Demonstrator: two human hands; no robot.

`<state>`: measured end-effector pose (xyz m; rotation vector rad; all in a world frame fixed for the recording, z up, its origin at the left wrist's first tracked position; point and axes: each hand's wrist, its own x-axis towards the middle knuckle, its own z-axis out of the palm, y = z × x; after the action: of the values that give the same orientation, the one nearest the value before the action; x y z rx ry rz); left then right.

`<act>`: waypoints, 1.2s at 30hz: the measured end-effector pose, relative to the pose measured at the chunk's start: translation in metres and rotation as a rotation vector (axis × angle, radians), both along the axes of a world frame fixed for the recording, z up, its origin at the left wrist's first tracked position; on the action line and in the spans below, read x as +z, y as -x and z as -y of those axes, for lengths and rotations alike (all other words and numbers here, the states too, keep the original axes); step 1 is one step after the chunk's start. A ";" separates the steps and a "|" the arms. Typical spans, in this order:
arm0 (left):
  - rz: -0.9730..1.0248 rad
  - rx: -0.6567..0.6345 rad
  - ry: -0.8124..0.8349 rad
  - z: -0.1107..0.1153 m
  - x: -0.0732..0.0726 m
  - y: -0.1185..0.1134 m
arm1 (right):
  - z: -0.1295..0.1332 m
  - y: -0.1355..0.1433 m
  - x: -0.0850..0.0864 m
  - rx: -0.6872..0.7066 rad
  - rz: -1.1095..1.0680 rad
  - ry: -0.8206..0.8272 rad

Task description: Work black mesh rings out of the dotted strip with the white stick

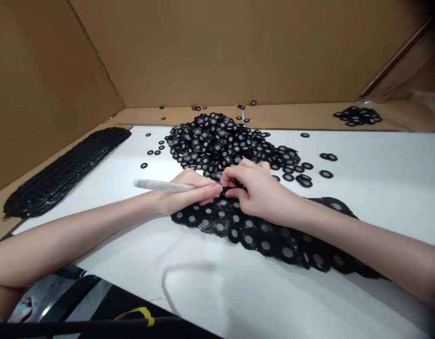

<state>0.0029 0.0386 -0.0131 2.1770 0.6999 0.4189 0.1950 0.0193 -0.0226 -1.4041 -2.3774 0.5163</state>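
My left hand [191,190] is closed around a whitish pen-like tool [162,185], whose rear end points left. Its tip is hidden near my fingertips. My right hand [250,188] is beside it, thumb and index finger curled close together near a small black piece that is mostly hidden. Below both hands lies a long black sheet [249,240] of joined round pieces with pale grey centres, running toward the lower right, partly under my right forearm. Just behind my hands rises a large heap of loose black rings [217,141] with grey centres.
A thick stack of black sheets [69,169] lies along the left side of the white board [114,245]. Loose rings [325,174] are scattered right of the heap, and a small pile [357,116] is at the back right. Cardboard walls [238,52] enclose the back and sides.
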 end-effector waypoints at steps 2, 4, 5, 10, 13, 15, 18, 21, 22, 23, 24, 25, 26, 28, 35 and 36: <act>-0.009 -0.014 0.011 0.001 0.000 -0.001 | 0.001 0.000 -0.001 0.009 -0.007 0.000; -0.019 -0.027 0.016 0.001 0.001 -0.001 | 0.002 -0.001 -0.002 0.008 -0.006 -0.003; -0.025 -0.030 0.019 0.001 0.001 -0.001 | 0.002 -0.002 -0.003 0.011 -0.009 -0.004; 0.082 0.101 0.084 0.001 -0.001 0.005 | 0.005 -0.004 0.002 0.053 -0.061 0.025; 0.173 0.163 0.039 0.006 0.000 0.011 | 0.006 -0.004 0.006 0.059 -0.097 0.054; 0.136 0.110 -0.010 0.013 0.003 0.014 | 0.006 -0.004 0.006 0.083 -0.137 0.083; 0.059 0.029 -0.014 0.022 0.008 0.014 | 0.003 -0.005 0.003 0.135 -0.239 0.148; 0.024 0.001 -0.013 0.026 0.011 0.013 | 0.002 -0.006 0.000 0.158 -0.304 0.205; 0.012 0.002 -0.019 0.026 0.011 0.013 | 0.002 -0.007 0.000 0.157 -0.291 0.199; 0.001 0.006 -0.027 0.026 0.011 0.012 | 0.003 -0.007 -0.001 0.155 -0.262 0.182; -0.007 0.012 -0.035 0.026 0.011 0.013 | 0.004 -0.007 0.000 0.154 -0.227 0.159; -0.014 0.015 -0.039 0.026 0.010 0.013 | 0.004 -0.007 0.000 0.152 -0.194 0.135; -0.018 0.014 -0.041 0.026 0.009 0.013 | 0.005 -0.007 0.000 0.153 -0.174 0.120; -0.019 0.009 -0.042 0.026 0.008 0.014 | 0.006 -0.006 0.001 0.170 -0.186 0.124; -0.016 -0.002 -0.037 0.026 0.008 0.014 | 0.006 -0.003 0.000 0.213 -0.299 0.162; -0.014 -0.007 -0.027 0.026 0.008 0.014 | 0.006 -0.003 0.000 0.213 -0.305 0.165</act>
<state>-0.0107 0.0124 -0.0055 2.2097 0.6979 0.4119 0.1976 0.0134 -0.0228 -1.0475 -2.2843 0.9306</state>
